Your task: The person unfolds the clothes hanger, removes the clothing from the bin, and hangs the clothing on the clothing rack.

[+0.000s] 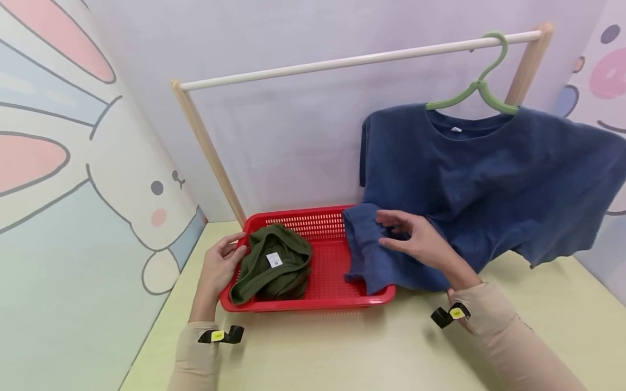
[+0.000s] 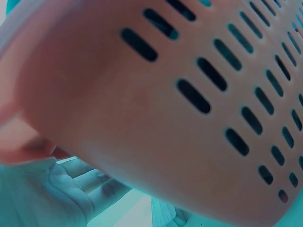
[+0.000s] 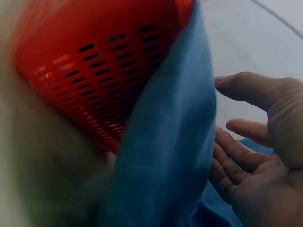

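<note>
A red plastic basket [image 1: 330,260] stands on the table, with a crumpled dark green garment [image 1: 293,255] bearing a white label in its left part. My left hand [image 1: 221,264] grips the basket's left rim. Blue cloth [image 1: 369,255] drapes over the right end of the basket. Beside this cloth is my right hand [image 1: 419,239], thumb and fingers spread apart and holding nothing; the right wrist view also shows a gap between thumb and fingers. A navy T-shirt [image 1: 455,168] hangs on a green hanger [image 1: 481,84]. Whether the draped cloth belongs to that T-shirt, I cannot tell.
The hanger hooks over the right part of a white rail [image 1: 313,66], held by wooden posts [image 1: 207,149]. Walls with cartoon animals [image 1: 146,201] enclose the pale yellow table [image 1: 313,353] at the back and sides.
</note>
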Demonstrator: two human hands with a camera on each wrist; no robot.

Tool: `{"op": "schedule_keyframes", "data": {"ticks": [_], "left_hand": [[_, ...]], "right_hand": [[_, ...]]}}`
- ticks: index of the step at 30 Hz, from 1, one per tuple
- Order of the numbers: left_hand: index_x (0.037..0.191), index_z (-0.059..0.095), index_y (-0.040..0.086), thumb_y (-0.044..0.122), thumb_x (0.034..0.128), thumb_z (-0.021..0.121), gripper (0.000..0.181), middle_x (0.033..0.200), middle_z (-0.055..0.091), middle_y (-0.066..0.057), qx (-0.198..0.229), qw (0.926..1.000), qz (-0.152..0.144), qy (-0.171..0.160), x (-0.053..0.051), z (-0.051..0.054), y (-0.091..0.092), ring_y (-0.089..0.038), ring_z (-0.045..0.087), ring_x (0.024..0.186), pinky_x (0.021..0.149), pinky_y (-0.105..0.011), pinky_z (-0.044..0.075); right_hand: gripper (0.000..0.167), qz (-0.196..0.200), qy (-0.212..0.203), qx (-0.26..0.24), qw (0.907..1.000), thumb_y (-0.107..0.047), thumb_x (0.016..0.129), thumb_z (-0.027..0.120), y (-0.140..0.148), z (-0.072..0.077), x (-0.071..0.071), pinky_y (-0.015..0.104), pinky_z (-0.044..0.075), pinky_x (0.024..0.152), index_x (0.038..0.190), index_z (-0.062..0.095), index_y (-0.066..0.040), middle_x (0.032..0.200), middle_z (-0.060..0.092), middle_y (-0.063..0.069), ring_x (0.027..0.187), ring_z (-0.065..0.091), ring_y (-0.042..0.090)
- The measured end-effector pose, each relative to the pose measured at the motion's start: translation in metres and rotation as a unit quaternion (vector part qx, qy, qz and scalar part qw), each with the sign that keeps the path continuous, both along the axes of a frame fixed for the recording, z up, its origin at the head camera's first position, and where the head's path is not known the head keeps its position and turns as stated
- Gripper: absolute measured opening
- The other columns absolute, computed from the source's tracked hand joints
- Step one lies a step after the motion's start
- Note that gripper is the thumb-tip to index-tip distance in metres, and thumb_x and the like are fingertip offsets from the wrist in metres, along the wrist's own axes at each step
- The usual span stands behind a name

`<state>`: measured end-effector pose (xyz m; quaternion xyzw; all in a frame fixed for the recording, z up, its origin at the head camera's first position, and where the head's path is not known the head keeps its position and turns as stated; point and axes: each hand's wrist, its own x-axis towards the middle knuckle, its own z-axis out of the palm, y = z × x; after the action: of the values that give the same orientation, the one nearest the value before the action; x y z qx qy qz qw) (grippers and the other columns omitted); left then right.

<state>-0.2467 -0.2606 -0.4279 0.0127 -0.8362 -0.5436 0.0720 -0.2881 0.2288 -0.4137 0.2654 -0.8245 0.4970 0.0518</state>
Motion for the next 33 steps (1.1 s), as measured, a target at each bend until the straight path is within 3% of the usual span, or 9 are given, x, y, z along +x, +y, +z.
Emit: {"op": "schedule_keyframes", "data": {"ticks": [9, 20, 26, 33], "left_hand": [[0.158, 0.061, 0.012, 0.022, 0.1137, 0.067, 0.046, 0.152, 0.066, -0.024, -0.021, 0.9997, 0.007, 0.006, -0.003, 0.000, 0.001, -0.040, 0.067, 0.140, 0.111, -0.033, 0.053], [0.158, 0.061, 0.012, 0.023, 0.1135, 0.067, 0.046, 0.151, 0.067, -0.024, -0.028, 0.9995, 0.012, -0.003, -0.003, -0.001, 0.000, -0.039, 0.067, 0.140, 0.112, -0.036, 0.053], [0.159, 0.061, 0.015, 0.025, 0.1135, 0.067, 0.047, 0.153, 0.066, -0.022, -0.029, 0.9995, 0.010, -0.008, -0.003, 0.000, 0.000, -0.037, 0.066, 0.142, 0.114, -0.037, 0.051], [0.160, 0.060, 0.015, 0.025, 0.1137, 0.067, 0.047, 0.152, 0.067, -0.022, -0.028, 0.9995, 0.011, -0.010, -0.002, 0.000, -0.002, -0.037, 0.067, 0.141, 0.112, -0.034, 0.052]], "right_hand": [[0.056, 0.029, -0.035, 0.003, 0.9990, -0.017, 0.103, 0.083, 0.005, -0.011, -0.005, 0.020, 0.055, 0.102, 0.155, 0.065, -0.009, 0.146, 0.065, 0.011, 0.123, 0.064, 0.029], [0.037, 0.006, -0.083, 0.002, 0.9966, -0.024, 0.104, 0.082, 0.006, -0.010, -0.001, 0.022, 0.060, 0.091, 0.138, 0.076, -0.011, 0.123, 0.075, 0.011, 0.106, 0.070, 0.028], [0.022, -0.016, -0.073, 0.014, 0.9971, -0.023, 0.103, 0.084, 0.006, -0.008, 0.001, 0.025, 0.060, 0.082, 0.121, 0.082, -0.012, 0.106, 0.076, 0.008, 0.092, 0.069, 0.025], [0.014, -0.025, -0.062, 0.036, 0.9971, -0.020, 0.102, 0.084, 0.005, 0.003, 0.003, 0.026, 0.060, 0.080, 0.113, 0.082, -0.012, 0.101, 0.075, 0.006, 0.089, 0.069, 0.026]]}}
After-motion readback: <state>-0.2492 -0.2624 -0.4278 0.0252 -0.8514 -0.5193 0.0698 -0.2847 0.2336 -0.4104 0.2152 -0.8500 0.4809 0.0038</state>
